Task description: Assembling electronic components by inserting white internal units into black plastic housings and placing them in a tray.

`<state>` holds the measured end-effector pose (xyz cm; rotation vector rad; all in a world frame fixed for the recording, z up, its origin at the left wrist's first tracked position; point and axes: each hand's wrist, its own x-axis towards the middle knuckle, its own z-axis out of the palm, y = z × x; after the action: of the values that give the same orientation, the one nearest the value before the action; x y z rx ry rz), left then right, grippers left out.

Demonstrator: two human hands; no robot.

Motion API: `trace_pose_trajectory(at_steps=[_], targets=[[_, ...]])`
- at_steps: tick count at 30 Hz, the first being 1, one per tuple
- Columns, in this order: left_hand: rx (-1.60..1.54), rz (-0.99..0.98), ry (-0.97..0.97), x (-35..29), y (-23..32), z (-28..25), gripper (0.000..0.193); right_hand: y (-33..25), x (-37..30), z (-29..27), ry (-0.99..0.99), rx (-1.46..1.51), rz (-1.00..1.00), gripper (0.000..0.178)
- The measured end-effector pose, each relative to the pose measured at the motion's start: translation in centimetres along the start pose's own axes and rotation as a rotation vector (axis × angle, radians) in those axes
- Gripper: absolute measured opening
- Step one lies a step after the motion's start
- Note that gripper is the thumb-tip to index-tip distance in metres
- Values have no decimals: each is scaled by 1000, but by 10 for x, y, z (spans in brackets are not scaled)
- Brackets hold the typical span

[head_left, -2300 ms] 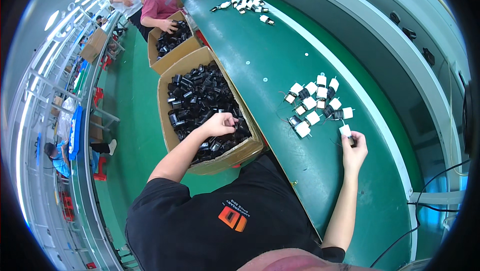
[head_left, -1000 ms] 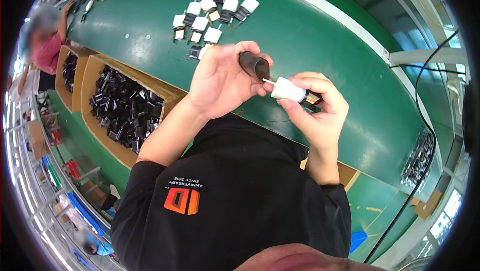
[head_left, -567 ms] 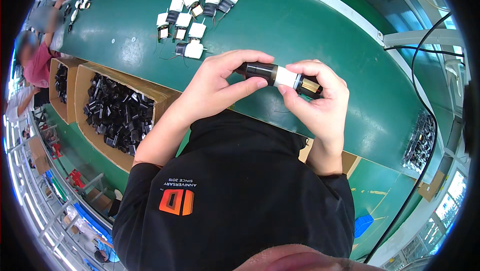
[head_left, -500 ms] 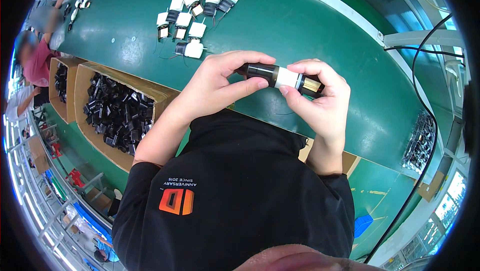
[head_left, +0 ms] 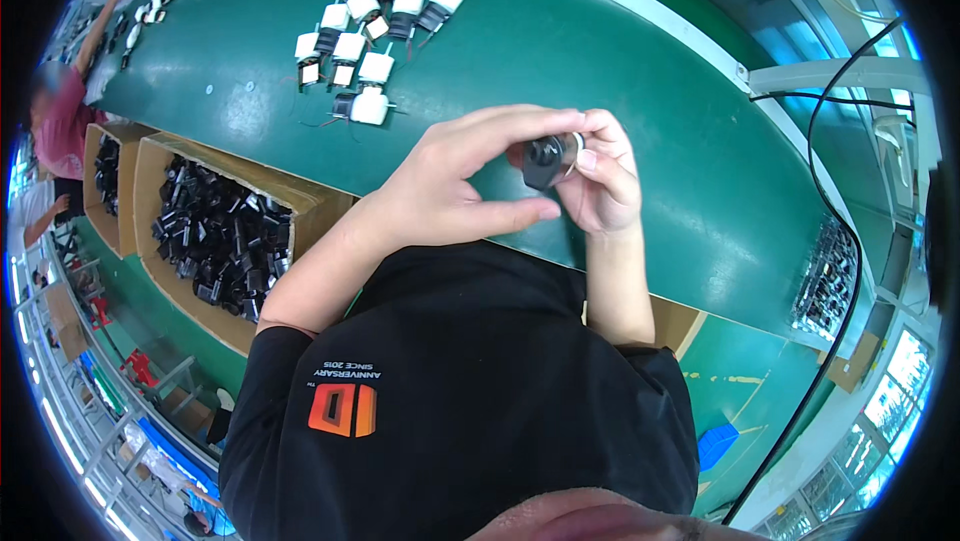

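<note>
My right hand (head_left: 608,173) grips a small motor, its black-capped end (head_left: 546,159) turned toward me. A bit of the pale casing shows beside the right thumb, while the rest lies hidden behind the fingers. From the left, my left hand (head_left: 470,173) reaches over with thumb and fingers spread apart. Its fingertips lie at the upper side of the motor near my right fingers; whether they touch it I cannot tell. Farther back on the green table (head_left: 620,51), several motors with white housings and dark bodies (head_left: 345,46) lie in a loose group.
At the left, an open cardboard box (head_left: 300,203) holds many black plastic parts (head_left: 215,241); a smaller box (head_left: 122,231) stands beyond it. Small metal parts (head_left: 828,276) lie at the table's right end. A black cable (head_left: 822,156) hangs on the right. A person in red (head_left: 62,126) works far left.
The motor has swung from lying sideways between both hands to its black end facing me. My left hand has opened off it; my right hand has moved left with it.
</note>
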<state>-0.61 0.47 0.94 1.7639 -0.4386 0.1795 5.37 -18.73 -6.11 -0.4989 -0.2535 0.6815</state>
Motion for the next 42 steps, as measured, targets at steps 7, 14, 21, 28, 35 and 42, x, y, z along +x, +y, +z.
trace_pose_trajectory(at_steps=[7,14,21,28,35,42], targets=[[219,252,40,18,-2,18,56,20,3,3,7,251,7,28],[347,295,110,21,-6,27,49,36,1,0,203,393,78,31],[354,274,106,20,-4,28,47,33,1,3,215,373,60,37],[320,264,87,22,-3,26,47,32,1,5,129,384,25,35],[297,282,95,24,-5,28,46,34,-1,1,197,336,7,33],[309,311,93,24,-7,28,47,50,0,-20,-1,519,78,29]])
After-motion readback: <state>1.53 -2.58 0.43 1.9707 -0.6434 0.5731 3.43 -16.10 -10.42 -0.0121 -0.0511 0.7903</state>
